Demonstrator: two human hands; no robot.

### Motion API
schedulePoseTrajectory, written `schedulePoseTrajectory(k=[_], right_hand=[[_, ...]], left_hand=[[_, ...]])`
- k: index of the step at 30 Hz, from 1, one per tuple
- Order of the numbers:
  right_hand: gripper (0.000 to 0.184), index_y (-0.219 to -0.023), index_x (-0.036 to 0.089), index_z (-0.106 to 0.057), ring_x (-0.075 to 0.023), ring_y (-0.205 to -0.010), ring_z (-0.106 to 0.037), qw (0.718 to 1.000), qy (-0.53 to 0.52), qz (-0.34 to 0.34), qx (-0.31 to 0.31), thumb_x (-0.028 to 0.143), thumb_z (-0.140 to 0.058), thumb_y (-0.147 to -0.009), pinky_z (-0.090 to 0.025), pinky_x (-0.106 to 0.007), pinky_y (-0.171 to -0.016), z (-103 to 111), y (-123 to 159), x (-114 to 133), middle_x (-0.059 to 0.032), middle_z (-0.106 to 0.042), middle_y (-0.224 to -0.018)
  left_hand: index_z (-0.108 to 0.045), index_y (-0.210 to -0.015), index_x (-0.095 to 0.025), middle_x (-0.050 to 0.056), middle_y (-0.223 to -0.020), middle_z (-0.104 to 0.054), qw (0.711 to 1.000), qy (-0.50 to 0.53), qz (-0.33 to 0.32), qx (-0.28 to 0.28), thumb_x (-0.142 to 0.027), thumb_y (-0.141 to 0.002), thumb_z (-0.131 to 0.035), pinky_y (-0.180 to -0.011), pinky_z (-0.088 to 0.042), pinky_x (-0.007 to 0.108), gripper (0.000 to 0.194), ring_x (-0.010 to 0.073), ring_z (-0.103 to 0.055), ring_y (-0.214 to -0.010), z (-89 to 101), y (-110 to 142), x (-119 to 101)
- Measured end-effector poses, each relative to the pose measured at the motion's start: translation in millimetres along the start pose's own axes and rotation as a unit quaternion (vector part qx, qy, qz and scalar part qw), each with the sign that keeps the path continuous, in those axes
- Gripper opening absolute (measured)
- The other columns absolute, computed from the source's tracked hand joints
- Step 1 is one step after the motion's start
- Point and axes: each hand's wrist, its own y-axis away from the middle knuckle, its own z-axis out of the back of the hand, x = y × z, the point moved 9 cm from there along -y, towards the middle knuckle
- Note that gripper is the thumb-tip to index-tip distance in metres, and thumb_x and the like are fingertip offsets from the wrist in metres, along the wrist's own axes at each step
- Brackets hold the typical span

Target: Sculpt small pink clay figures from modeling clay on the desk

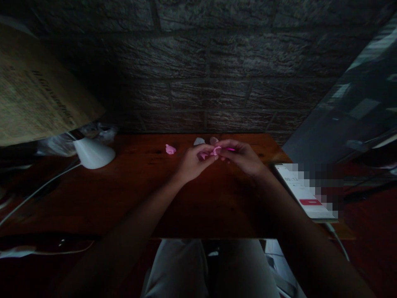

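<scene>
Both hands meet over the far middle of a dark wooden table (149, 194). My left hand (192, 162) is closed, its fingertips pinching a small pink piece (214, 151). My right hand (242, 156) is closed too, gripping the same pink piece and a thin pink stick (230, 149) that pokes out from its fingers. Another small pink lump (170, 149) lies on the table to the left of the hands. Two pale small pieces (199, 141) sit just behind the hands near the wall.
A white lamp base (93, 154) with a cable stands at the left, with crumpled clear plastic (102, 132) behind it. A lit phone (305, 192) lies at the right table edge. A dark brick wall (204, 74) closes the back. A printed paper sheet (34, 95) hangs at upper left.
</scene>
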Motion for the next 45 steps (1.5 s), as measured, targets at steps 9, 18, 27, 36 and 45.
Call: schedulePoseTrajectory(k=[9,18,27,36,45], right_hand=[[0.047,-0.109,0.023,-0.076,-0.0147,-0.071,-0.064,0.997,-0.055,-0.031,-0.042,0.051,-0.085,-0.073,-0.049,-0.028,-0.06,4,-2,-9,-0.0046,-0.076,-0.095],[0.044,-0.105,0.021,-0.076,-0.0162,-0.073,-0.066,0.996,-0.076,-0.042,-0.026,0.045,-0.087,-0.07,-0.049,-0.028,-0.061,-2,-2,-10,-0.0049,-0.076,-0.089],[0.045,-0.099,0.021,-0.077,-0.0137,-0.07,-0.063,0.989,-0.115,-0.066,-0.067,0.042,-0.09,-0.062,-0.046,-0.024,-0.059,3,2,-6,-0.0035,-0.075,-0.084],[0.046,-0.1,0.023,-0.078,-0.0137,-0.071,-0.064,0.986,-0.131,-0.08,-0.071,0.045,-0.092,-0.062,-0.046,-0.023,-0.056,5,1,-13,-0.0046,-0.077,-0.089],[0.04,-0.098,0.022,-0.078,-0.0138,-0.073,-0.064,0.987,-0.129,-0.079,-0.056,0.043,-0.09,-0.067,-0.046,-0.024,-0.058,2,2,-15,-0.0033,-0.074,-0.085]], left_hand=[[-0.072,-0.103,-0.019,0.005,-0.097,-0.079,0.998,-0.049,-0.015,-0.042,-0.022,-0.088,-0.073,-0.073,-0.057,0.026,0.016,0.0143,-0.073,-0.082,9.6,0,-1],[-0.073,-0.106,-0.018,0.005,-0.095,-0.076,0.995,-0.087,-0.038,-0.02,-0.019,-0.088,-0.071,-0.073,-0.055,0.025,0.018,0.0138,-0.069,-0.082,4.8,3,-11],[-0.071,-0.113,-0.018,0.009,-0.114,-0.077,1.0,0.015,0.006,-0.018,-0.021,-0.082,-0.078,-0.08,-0.058,0.028,0.033,0.0167,-0.074,-0.094,3.7,-1,2],[-0.075,-0.108,-0.019,0.009,-0.108,-0.079,0.998,0.058,0.034,-0.015,-0.026,-0.086,-0.074,-0.084,-0.059,0.032,0.023,0.0182,-0.075,-0.094,2.1,-3,15],[-0.076,-0.104,-0.02,0.006,-0.101,-0.08,0.998,0.047,0.022,-0.027,-0.023,-0.081,-0.079,-0.078,-0.058,0.029,0.023,0.0161,-0.073,-0.085,5.0,-1,8]])
